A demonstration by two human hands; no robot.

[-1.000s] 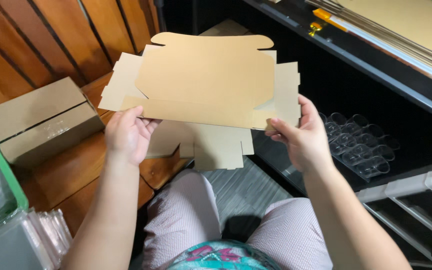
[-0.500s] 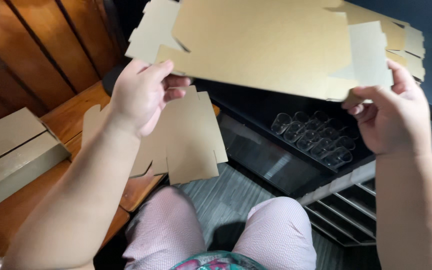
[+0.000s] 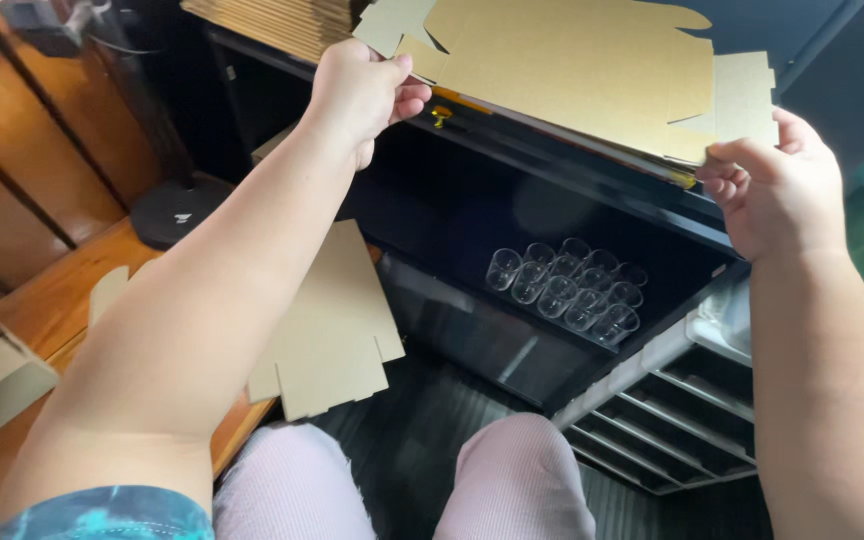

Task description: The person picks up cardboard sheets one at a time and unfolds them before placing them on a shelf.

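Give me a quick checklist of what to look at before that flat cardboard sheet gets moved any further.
1. Left hand grips the cardboard sheet at its left edge: ok.
2. Right hand pinches the sheet's right corner between thumb and fingers: ok.
3. Sheet flat, no visible bend or tear: ok on the side that shows; the far edge is out of frame, cannot tell.
4. Sheet clear of the plastic cups on the dark shelf below: ok, it is held well above them.
5. Sheet free of the stack of cardboard behind it: cannot tell, they overlap in this view.
6. Second flat sheet on the wooden bench lies apart from both hands: ok.
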